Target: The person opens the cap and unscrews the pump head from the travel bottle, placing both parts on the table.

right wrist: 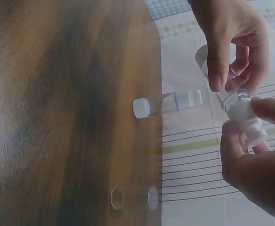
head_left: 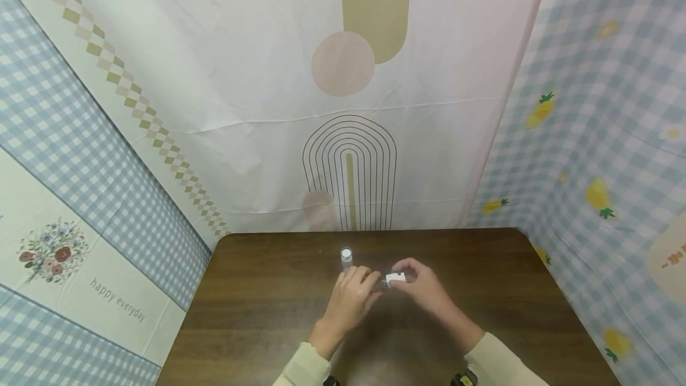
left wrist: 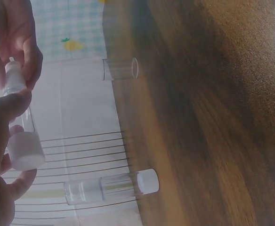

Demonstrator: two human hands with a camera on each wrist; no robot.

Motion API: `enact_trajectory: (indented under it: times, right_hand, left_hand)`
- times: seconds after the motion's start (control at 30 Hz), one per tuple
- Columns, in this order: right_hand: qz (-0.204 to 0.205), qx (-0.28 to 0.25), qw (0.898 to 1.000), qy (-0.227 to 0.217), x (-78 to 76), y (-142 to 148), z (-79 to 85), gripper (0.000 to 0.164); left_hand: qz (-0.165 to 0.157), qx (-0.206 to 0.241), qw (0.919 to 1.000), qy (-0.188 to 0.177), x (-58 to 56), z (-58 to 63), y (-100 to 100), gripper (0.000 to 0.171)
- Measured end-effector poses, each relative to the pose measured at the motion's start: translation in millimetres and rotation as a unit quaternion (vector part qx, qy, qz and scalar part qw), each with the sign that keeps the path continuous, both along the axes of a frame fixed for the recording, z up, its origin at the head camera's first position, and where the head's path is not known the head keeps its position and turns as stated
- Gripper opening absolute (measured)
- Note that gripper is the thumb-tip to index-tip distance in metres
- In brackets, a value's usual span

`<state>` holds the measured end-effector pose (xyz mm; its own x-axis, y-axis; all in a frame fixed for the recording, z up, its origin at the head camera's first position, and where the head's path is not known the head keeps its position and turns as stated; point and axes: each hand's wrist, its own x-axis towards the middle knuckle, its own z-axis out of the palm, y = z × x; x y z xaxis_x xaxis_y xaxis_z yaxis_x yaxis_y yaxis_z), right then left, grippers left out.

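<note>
A small clear pump bottle with a white base [left wrist: 27,150] lies tilted between both hands. My left hand [head_left: 351,293] grips its clear body, fingers curled round it. On the white pump top [right wrist: 243,112], the thumb and fingers of my right hand [head_left: 426,288] pinch from the other end. The right wrist view shows clear threads between the pump top and the left hand's fingers; whether the top is loose I cannot tell. A second clear bottle [right wrist: 165,103] with a white base stands upright on the table, just beyond the left hand.
An open clear cap [right wrist: 135,197] stands on the brown wooden table [head_left: 257,302], to the right of the standing bottle. Behind the table's far edge hangs a white patterned cloth [head_left: 257,171]. Blue checked cloths hang at both sides.
</note>
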<state>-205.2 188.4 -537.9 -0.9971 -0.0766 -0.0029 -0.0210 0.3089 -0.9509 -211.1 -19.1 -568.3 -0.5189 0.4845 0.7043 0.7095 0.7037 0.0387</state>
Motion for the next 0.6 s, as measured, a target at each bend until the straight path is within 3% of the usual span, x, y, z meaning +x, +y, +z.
enact_trajectory:
  times: [0.27, 0.6]
  right_hand:
    - [-0.005, -0.049, 0.999, -0.022, 0.5, 0.6, -2.8, 0.029]
    - [0.036, -0.077, 0.996, -0.015, 0.4, 4.7, -5.1, 0.03]
  left_hand:
    - [-0.006, 0.018, 0.9998, -0.009, 0.9, 0.6, 0.0, 0.042]
    - [-0.009, 0.029, 0.9994, -0.016, 0.1, -1.2, 0.9, 0.042]
